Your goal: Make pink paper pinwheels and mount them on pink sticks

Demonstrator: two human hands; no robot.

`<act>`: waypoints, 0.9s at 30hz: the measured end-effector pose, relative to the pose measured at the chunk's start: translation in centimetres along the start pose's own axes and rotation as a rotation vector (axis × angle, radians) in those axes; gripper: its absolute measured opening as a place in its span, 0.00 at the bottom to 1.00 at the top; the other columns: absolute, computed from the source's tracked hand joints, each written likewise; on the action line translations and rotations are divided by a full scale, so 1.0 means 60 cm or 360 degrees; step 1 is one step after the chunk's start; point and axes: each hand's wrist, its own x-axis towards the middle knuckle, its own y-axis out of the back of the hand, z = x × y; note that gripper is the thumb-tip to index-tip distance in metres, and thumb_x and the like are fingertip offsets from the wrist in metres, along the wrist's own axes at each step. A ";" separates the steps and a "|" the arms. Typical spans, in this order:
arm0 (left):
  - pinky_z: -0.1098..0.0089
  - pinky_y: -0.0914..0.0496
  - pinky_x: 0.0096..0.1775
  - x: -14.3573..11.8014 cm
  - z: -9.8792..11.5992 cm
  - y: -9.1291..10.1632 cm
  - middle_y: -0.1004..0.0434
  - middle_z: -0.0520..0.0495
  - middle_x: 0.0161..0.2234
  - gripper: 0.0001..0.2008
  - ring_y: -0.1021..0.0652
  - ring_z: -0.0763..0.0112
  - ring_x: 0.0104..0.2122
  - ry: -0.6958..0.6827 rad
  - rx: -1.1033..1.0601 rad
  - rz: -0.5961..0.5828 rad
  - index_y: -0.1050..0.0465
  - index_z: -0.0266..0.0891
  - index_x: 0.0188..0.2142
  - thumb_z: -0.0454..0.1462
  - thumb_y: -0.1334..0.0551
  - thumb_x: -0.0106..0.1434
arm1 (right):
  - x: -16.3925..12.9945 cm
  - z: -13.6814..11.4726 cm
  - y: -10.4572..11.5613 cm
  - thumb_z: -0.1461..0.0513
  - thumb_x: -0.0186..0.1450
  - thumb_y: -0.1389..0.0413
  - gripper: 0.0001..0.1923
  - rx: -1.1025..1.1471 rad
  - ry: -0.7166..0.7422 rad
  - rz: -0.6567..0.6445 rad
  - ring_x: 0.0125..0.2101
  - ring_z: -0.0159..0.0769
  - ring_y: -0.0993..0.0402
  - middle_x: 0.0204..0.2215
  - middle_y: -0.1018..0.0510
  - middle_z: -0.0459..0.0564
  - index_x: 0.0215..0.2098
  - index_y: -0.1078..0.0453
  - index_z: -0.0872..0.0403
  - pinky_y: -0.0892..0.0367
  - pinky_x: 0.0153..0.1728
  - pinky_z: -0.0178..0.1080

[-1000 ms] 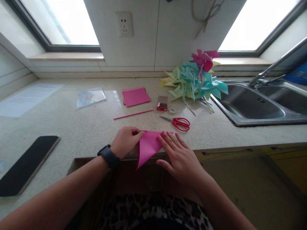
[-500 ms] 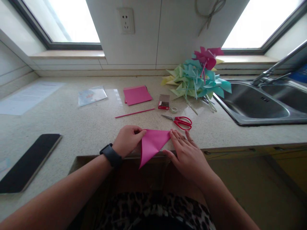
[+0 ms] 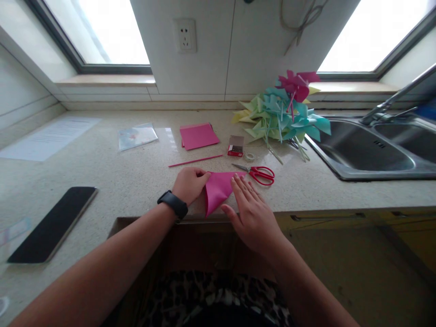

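A pink paper triangle (image 3: 217,190) lies folded on the speckled countertop (image 3: 129,177) near its front edge. My left hand (image 3: 189,183), with a black watch on the wrist, pinches the triangle's left corner. My right hand (image 3: 252,213) lies flat with spread fingers on the triangle's right side. Red-handled scissors (image 3: 259,172) lie just beyond my right fingertips. A thin pink stick (image 3: 195,161) lies behind my left hand.
A stack of pink paper (image 3: 199,136), a small red box (image 3: 235,146) and a roll of tape (image 3: 250,156) sit further back. A heap of paper pinwheels (image 3: 284,113) stands beside the steel sink (image 3: 371,150). A black phone (image 3: 54,223) lies at the left.
The triangle has slid further onto the counter, its lower tip now at the edge rather than hanging over it. My right hand has come back over the paper after sliding right.
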 end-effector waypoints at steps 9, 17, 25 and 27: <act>0.59 0.23 0.43 0.011 -0.013 -0.008 0.23 0.44 0.46 0.14 0.21 0.64 0.41 0.0060 0.0146 -0.0059 0.26 0.36 0.49 0.43 0.39 0.70 | 0.000 -0.031 -0.030 0.42 0.71 0.55 0.42 0.0025 0.0133 -0.0152 0.71 0.52 0.55 0.71 0.48 0.61 0.72 0.49 0.61 0.55 0.70 0.56; 0.58 0.23 0.44 0.024 -0.023 0.019 0.23 0.44 0.48 0.15 0.21 0.61 0.43 0.0077 0.0169 -0.0158 0.27 0.36 0.50 0.43 0.38 0.70 | -0.007 -0.039 -0.030 0.40 0.70 0.55 0.41 0.0084 0.0348 -0.0192 0.71 0.51 0.55 0.72 0.49 0.57 0.72 0.50 0.53 0.57 0.70 0.56; 0.60 0.23 0.43 0.035 -0.043 0.039 0.22 0.44 0.46 0.13 0.21 0.64 0.41 0.0070 0.0160 -0.0204 0.25 0.36 0.47 0.43 0.39 0.71 | 0.003 -0.053 -0.039 0.40 0.69 0.52 0.39 0.0091 0.0381 -0.0201 0.71 0.53 0.54 0.72 0.49 0.59 0.72 0.49 0.46 0.58 0.69 0.59; 0.59 0.23 0.43 0.036 -0.045 0.039 0.23 0.44 0.47 0.14 0.21 0.63 0.42 0.0071 0.0141 -0.0217 0.26 0.37 0.49 0.43 0.39 0.70 | 0.003 -0.052 -0.039 0.40 0.68 0.50 0.39 0.0093 0.0391 -0.0203 0.71 0.53 0.55 0.72 0.50 0.59 0.72 0.49 0.45 0.57 0.69 0.60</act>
